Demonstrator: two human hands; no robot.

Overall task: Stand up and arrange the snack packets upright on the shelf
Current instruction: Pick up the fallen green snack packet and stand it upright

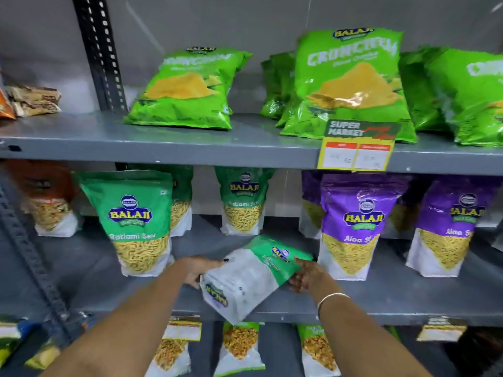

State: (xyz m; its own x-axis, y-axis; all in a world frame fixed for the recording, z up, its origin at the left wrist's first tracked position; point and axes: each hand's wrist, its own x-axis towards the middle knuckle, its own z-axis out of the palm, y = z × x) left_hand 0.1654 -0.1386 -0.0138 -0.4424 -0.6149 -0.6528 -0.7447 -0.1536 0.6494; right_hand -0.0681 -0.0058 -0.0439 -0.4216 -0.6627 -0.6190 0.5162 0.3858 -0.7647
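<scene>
A green and white Ratlami Sev packet point(250, 276) lies flat on the middle shelf point(381, 303), its back side up and its bottom end sticking out past the front edge. My left hand point(197, 269) grips its left side. My right hand point(309, 276) holds its right edge, a bangle on the wrist. An upright green Ratlami Sev packet point(134, 221) stands to the left, another point(243, 202) behind. Upright purple Aloo Sev packets point(356, 227) point(446, 227) stand to the right.
The top shelf point(163, 140) carries bright green Crunchem bags point(187, 88) point(351, 83), leaning back. A price tag point(356, 151) hangs on its front edge. A perforated steel post point(100, 50) rises at the left. More packets point(239, 346) stand on the shelf below.
</scene>
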